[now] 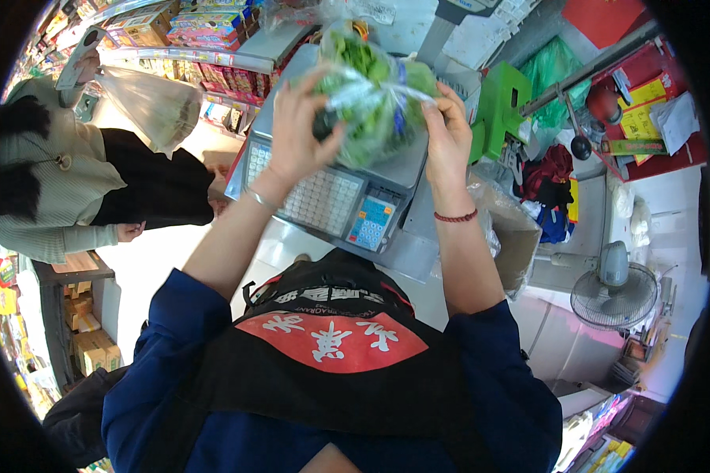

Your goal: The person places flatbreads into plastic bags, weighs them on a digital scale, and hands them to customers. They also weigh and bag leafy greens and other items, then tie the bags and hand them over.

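A clear plastic bag of leafy green vegetables (364, 139) sits above the weighing pan of a label-printing scale (322, 198), with blue-purple bands showing through or around it. At its right side, the thumb and fingertips of my right hand (448, 133) pinch the plastic. My left hand (299, 133), slightly blurred, is at the bag's left side with its fingers spread. Something dark and rounded shows between its thumb and fingers; whether it is held cannot be told. The scale's flat keys and blue number pad (371, 222) face me. The bag covers much of the pan.
Left, a person (53, 165) holds a phone (81, 56) and a translucent plastic bag (154, 109). Snack shelves (195, 56) line the far left. On the right are a green device (503, 109), an open cardboard box (518, 236) and a fan (614, 292).
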### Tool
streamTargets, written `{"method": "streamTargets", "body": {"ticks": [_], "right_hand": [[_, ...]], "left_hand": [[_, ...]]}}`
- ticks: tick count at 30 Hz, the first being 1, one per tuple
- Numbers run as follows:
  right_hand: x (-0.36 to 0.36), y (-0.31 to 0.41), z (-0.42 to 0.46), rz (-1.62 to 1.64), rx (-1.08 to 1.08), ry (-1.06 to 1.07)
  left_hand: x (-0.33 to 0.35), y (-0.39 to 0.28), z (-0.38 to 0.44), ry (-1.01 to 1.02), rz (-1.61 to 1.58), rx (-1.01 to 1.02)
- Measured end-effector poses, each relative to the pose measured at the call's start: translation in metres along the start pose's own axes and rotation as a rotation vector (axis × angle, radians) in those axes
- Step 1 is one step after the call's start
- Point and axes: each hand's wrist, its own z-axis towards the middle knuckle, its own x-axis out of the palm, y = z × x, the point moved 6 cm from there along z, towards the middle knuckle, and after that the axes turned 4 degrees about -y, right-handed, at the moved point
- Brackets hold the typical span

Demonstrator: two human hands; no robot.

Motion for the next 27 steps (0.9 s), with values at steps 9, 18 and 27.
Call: {"method": "streamTargets", "body": {"ticks": [9,18,27], "right_hand": [[-0.075,-0.072,-0.117,-0.244,0.26,-0.088],[-0.067,-0.152,-0.229,-0.192,0.724,0.049],[-0.056,-0.15,-0.23,-0.521,0.603,0.101]], "left_hand": [[0.006,0.035,0.008,0.088,-0.279,-0.162],[-0.009,0.024,-0.014,0.053,-0.246,-0.197],[-0.031,-0.004,-0.042,-0.117,-0.288,-0.202]]}}
